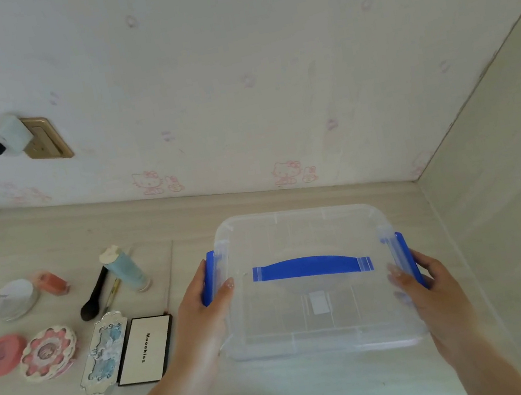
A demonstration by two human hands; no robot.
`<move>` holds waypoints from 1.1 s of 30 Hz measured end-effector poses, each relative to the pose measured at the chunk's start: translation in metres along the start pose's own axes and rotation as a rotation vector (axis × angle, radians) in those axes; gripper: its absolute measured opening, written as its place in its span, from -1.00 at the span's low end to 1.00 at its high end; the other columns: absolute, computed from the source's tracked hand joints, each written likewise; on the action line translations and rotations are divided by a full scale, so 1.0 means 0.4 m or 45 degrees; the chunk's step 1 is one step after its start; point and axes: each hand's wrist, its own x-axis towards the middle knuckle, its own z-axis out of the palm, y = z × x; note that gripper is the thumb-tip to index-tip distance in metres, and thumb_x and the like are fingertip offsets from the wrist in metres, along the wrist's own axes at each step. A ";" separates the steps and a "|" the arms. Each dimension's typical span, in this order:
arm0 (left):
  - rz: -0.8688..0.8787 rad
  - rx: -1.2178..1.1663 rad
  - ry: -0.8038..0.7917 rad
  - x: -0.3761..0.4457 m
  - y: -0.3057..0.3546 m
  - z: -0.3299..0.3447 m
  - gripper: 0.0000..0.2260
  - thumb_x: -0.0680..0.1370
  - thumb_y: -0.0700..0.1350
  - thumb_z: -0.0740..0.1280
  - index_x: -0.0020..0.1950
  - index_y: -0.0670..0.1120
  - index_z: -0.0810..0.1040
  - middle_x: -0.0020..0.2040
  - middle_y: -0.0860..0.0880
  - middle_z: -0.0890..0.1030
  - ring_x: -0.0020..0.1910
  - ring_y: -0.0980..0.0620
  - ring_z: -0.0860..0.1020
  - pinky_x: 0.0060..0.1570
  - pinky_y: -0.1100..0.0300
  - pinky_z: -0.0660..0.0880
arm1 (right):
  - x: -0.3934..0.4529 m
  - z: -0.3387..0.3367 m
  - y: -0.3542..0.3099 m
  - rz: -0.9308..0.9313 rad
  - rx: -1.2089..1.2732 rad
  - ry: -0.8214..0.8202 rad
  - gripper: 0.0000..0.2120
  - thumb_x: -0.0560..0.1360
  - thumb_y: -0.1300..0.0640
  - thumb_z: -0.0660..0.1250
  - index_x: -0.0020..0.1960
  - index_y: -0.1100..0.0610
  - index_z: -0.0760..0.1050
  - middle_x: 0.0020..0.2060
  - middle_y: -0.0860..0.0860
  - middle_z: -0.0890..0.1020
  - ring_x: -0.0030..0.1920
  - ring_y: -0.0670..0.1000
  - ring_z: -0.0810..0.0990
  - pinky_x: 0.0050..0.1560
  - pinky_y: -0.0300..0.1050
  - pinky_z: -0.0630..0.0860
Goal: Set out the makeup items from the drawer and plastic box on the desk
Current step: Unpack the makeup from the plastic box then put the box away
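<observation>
Plastic box: a see-through plastic box (313,309) with its lid on sits on the tabletop (320,385), right of the middle of the frame.
Handle: a blue handle (311,268) lies flat across the lid.
Clips: one blue clip (209,281) on the left end, one blue clip (409,258) on the right end.
Left hand: the left hand (207,306) is wrapped around the left end of the box, thumb on the lid, fingers over the blue clip.
Right hand: the right hand (431,285) grips the right end the same way.
Inside the box: it looks empty through the lid, but it is hard to be sure.
Makeup, lower left of the frame: a black palette (145,350) with white top, a silver and blue case (103,352) just beside it, a flower-shaped compact (49,351), and a pink round lid (1,354).
Makeup, further up: a white round jar (15,298), a small orange pot (51,283), a black brush (93,296), and a pale blue tube (125,268).
Wall: a gold socket (47,139) with a white plug (9,135) in it, upper left of the frame.
</observation>
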 end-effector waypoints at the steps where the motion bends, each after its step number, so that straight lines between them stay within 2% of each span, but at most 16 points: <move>1: 0.013 0.008 0.004 0.002 0.002 0.002 -0.63 0.57 -0.14 0.30 0.34 0.16 0.45 0.14 0.19 0.60 0.14 0.14 0.55 0.10 0.25 0.46 | 0.002 0.000 0.000 -0.011 -0.021 0.009 -0.61 0.47 0.04 0.39 0.27 -0.11 0.41 -0.05 -0.04 0.62 -0.05 0.11 0.62 -0.05 -0.09 0.45; 4: 0.043 0.032 0.017 0.007 0.000 0.004 -0.62 0.57 -0.15 0.30 0.35 0.17 0.44 0.12 0.20 0.60 0.11 0.16 0.56 0.00 0.31 0.43 | 0.007 0.002 -0.003 -0.046 -0.098 0.019 -0.59 0.49 0.04 0.37 0.31 -0.08 0.39 -0.07 -0.08 0.62 -0.07 0.10 0.64 -0.11 -0.11 0.45; 6: 0.053 0.063 0.026 0.016 -0.012 0.004 -0.61 0.56 -0.13 0.30 0.36 0.16 0.44 0.05 0.16 0.61 -0.02 0.12 0.57 -0.04 0.28 0.43 | 0.010 0.003 -0.005 -0.074 -0.155 0.022 -0.60 0.50 0.04 0.35 0.31 -0.07 0.38 -0.08 -0.09 0.61 -0.08 0.09 0.64 -0.18 -0.16 0.44; 8: 0.069 0.098 0.033 0.025 -0.021 0.004 -0.60 0.56 -0.13 0.29 0.37 0.17 0.44 -0.08 0.10 0.56 -0.17 0.09 0.47 -0.14 0.25 0.40 | 0.013 0.003 -0.004 -0.105 -0.210 0.027 -0.61 0.51 0.03 0.34 0.31 -0.08 0.38 -0.08 -0.09 0.61 -0.09 0.09 0.64 -0.22 -0.18 0.43; 9: 0.074 0.105 0.033 0.030 -0.026 0.006 -0.60 0.56 -0.13 0.29 0.37 0.18 0.44 -0.11 0.07 0.52 -0.19 0.08 0.44 -0.15 0.23 0.39 | 0.015 0.003 -0.002 -0.121 -0.238 0.028 -0.62 0.51 0.01 0.33 0.31 -0.08 0.38 -0.08 -0.08 0.61 -0.09 0.08 0.64 -0.22 -0.18 0.43; 12: 0.083 0.122 0.034 0.040 -0.028 0.007 -0.62 0.56 -0.13 0.28 0.33 0.21 0.45 -0.11 0.05 0.47 -0.17 0.06 0.42 -0.15 0.20 0.39 | 0.020 0.006 -0.001 -0.155 -0.312 0.022 -0.64 0.51 -0.02 0.31 0.30 -0.12 0.38 -0.08 -0.07 0.61 -0.10 0.06 0.63 -0.21 -0.17 0.43; 19: 0.113 0.149 0.020 0.047 -0.029 0.008 -0.63 0.57 -0.13 0.28 0.22 0.32 0.43 -0.10 0.05 0.50 -0.18 0.04 0.44 -0.12 0.16 0.42 | 0.025 0.006 -0.001 -0.164 -0.331 0.007 -0.63 0.52 -0.01 0.30 0.31 -0.12 0.37 -0.09 -0.06 0.60 -0.12 0.08 0.63 -0.22 -0.18 0.43; 22: 0.057 0.116 0.040 0.046 -0.024 0.007 -0.61 0.55 -0.10 0.31 0.33 0.23 0.41 0.06 0.13 0.58 -0.02 0.05 0.55 -0.01 0.17 0.47 | 0.023 0.009 -0.013 -0.153 -0.318 -0.003 -0.62 0.51 -0.02 0.31 0.31 -0.12 0.36 -0.07 -0.05 0.60 -0.11 0.09 0.63 -0.23 -0.18 0.43; 25: -0.125 -0.072 0.050 0.036 -0.016 0.008 -0.48 0.54 -0.06 0.36 0.45 0.12 0.27 0.17 0.09 0.55 0.08 0.04 0.54 -0.09 0.19 0.43 | 0.025 0.004 -0.014 -0.094 -0.212 -0.038 -0.60 0.51 0.01 0.33 0.32 -0.10 0.35 -0.01 -0.04 0.61 -0.02 0.09 0.62 -0.12 -0.14 0.46; 27: -0.198 -0.170 -0.009 0.027 -0.021 -0.002 -0.64 0.54 -0.03 0.36 0.32 0.04 0.40 0.09 0.09 0.57 0.04 0.07 0.53 -0.12 0.22 0.41 | 0.016 0.001 -0.018 0.048 0.009 -0.090 -0.65 0.52 0.04 0.33 0.29 -0.03 0.42 -0.02 -0.07 0.65 0.06 0.02 0.61 0.07 -0.04 0.49; 28: -0.211 -0.176 -0.059 0.018 -0.022 -0.008 -0.71 0.54 0.00 0.36 0.23 -0.03 0.49 0.01 0.08 0.58 0.00 0.08 0.53 -0.09 0.22 0.41 | 0.008 0.000 -0.022 0.128 0.143 -0.136 -0.74 0.54 0.06 0.30 0.22 0.03 0.48 -0.07 -0.08 0.68 0.03 -0.03 0.63 0.08 -0.04 0.49; 30: -0.225 -0.208 -0.141 0.005 -0.032 -0.022 -0.71 0.47 0.10 0.38 0.06 -0.07 0.60 -0.09 0.00 0.54 -0.04 0.05 0.49 0.02 0.13 0.40 | -0.007 0.002 -0.030 0.259 0.357 -0.241 -0.83 0.55 0.09 0.25 0.08 0.08 0.56 -0.12 -0.09 0.70 -0.06 -0.12 0.65 -0.05 -0.12 0.47; 33: -0.195 -0.306 -0.213 -0.005 -0.016 -0.032 -0.71 0.42 0.11 0.40 -0.02 -0.08 0.61 -0.09 -0.01 0.54 -0.02 0.02 0.49 0.19 0.00 0.39 | -0.019 -0.002 -0.033 0.271 0.502 -0.310 -0.83 0.55 0.11 0.22 0.01 0.09 0.58 -0.04 -0.04 0.70 -0.05 -0.13 0.67 -0.16 -0.19 0.52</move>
